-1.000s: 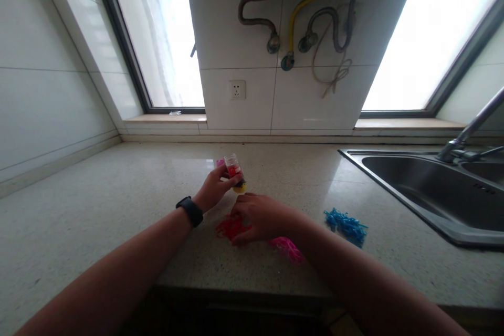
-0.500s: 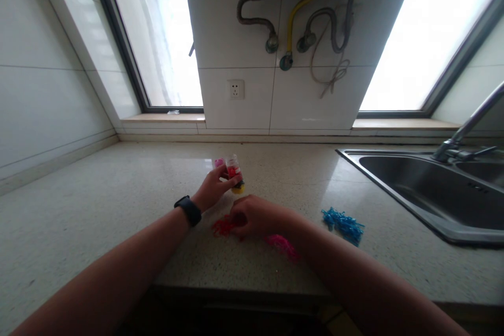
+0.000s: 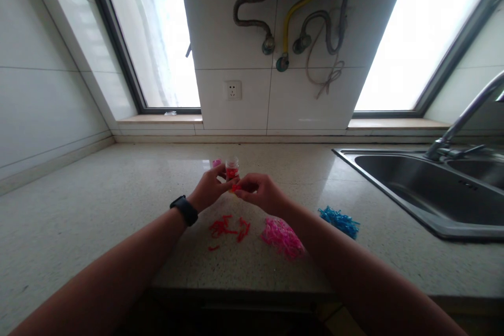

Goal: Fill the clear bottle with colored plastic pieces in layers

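The jar (image 3: 232,163), with red inside, is upright in my left hand (image 3: 210,189), whose fingers grip its side; I cannot tell if it touches the counter (image 3: 137,178). Just beside it my right hand (image 3: 264,192) pinches some red strips (image 3: 236,187). Nearer me lie scattered red pieces (image 3: 221,228), with a pink heap (image 3: 282,238) to their right, then a blue heap (image 3: 338,221), then the sink (image 3: 394,189).

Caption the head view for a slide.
Left hand holds a partly filled clear jar, right hand pinches red strips beside it; pink pile and blue pile lie on the countertop.
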A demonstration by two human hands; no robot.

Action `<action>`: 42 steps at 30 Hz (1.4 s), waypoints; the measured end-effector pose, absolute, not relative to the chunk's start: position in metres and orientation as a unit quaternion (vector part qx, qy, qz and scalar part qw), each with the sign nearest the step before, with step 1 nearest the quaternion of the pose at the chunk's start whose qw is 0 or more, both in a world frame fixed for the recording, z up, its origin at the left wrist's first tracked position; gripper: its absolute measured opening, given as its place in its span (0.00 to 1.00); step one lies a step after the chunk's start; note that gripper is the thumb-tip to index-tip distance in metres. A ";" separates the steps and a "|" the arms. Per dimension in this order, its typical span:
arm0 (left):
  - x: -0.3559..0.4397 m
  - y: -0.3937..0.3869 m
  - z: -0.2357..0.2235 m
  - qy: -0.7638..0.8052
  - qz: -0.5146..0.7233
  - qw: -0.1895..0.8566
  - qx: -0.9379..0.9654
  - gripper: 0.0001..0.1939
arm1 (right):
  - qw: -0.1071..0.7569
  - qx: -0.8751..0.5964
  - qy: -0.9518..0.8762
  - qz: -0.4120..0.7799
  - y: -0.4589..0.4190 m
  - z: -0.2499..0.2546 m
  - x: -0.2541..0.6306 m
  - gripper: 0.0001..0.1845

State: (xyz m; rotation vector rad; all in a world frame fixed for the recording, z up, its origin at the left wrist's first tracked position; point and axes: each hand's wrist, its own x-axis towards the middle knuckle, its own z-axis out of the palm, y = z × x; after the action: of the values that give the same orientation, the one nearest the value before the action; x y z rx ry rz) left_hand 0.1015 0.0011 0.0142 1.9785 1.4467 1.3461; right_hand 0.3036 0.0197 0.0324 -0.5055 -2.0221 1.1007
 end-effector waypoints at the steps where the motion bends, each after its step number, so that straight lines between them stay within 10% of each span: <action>1: 0.101 0.001 0.015 0.513 0.470 0.156 0.701 0.16 | 0.399 -0.208 -0.772 0.449 0.022 0.033 0.305 0.13; 12: 0.113 -0.013 0.027 0.522 0.383 -0.006 0.762 0.12 | 0.535 -0.217 -0.753 0.316 0.037 0.051 0.321 0.12; 27: 0.125 -0.021 0.032 0.529 0.331 -0.075 0.778 0.12 | 0.402 -0.184 -0.896 -0.024 0.031 0.062 0.333 0.11; 42: 0.126 -0.021 0.032 0.529 0.339 -0.051 0.776 0.14 | 0.433 -0.155 -0.888 0.028 0.034 0.063 0.332 0.08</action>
State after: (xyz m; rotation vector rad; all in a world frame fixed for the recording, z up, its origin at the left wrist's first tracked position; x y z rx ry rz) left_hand 0.1259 -0.0211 0.0320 2.5212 1.7189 1.1017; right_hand 0.3317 0.0340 0.0627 -0.3872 -2.2116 0.0708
